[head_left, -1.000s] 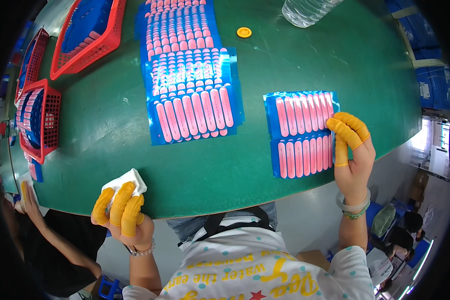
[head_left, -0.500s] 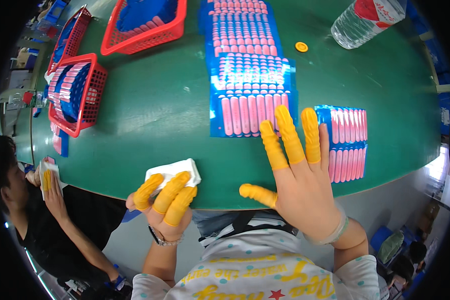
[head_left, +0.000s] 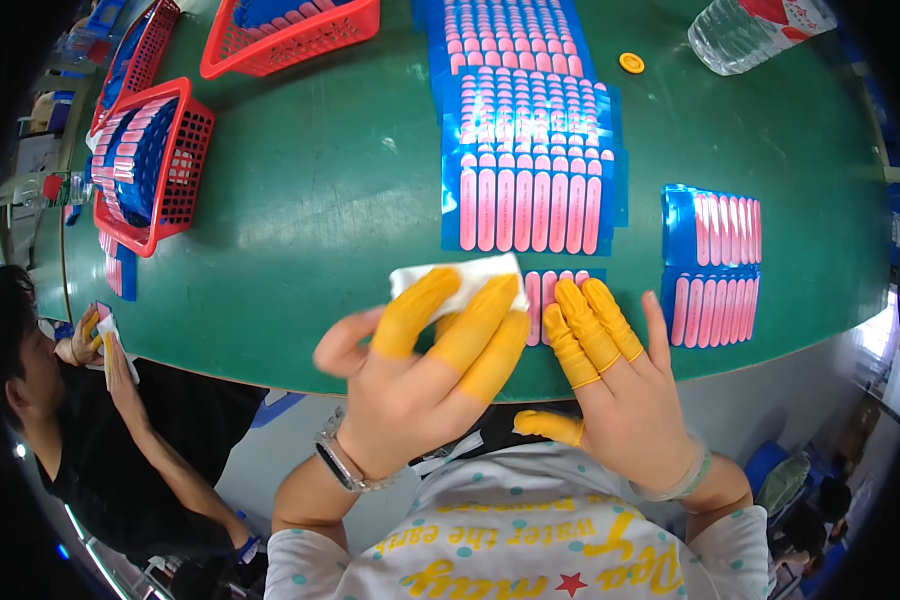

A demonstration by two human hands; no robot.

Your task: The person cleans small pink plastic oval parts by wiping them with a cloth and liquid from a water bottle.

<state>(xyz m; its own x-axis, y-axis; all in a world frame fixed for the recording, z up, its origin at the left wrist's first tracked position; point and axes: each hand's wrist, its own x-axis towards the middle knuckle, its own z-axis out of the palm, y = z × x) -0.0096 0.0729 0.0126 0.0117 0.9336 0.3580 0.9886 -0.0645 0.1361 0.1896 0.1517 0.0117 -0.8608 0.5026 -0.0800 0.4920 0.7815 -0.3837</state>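
Observation:
My left hand, with yellow finger cots on several fingers, grips a folded white cloth. The cloth is over the left part of a blue sheet with pink strips near the table's front edge; I cannot tell whether it touches. My right hand, also in yellow finger cots, rests its outstretched fingers on that sheet's right part, hiding much of it. Just beyond lies an overlapping row of blue sheets with long pink strips. To the right are two more such sheets, partly overlapping.
Red baskets holding similar sheets stand at the left and far left of the green table. A yellow round cap and a clear bottle lie at the far right. A co-worker sits at the left, hands on a cloth.
My left hand has moved right with the cloth. My right hand has drawn back from the row toward the near edge, where a sheet now lies under its fingers. The view has shifted slightly.

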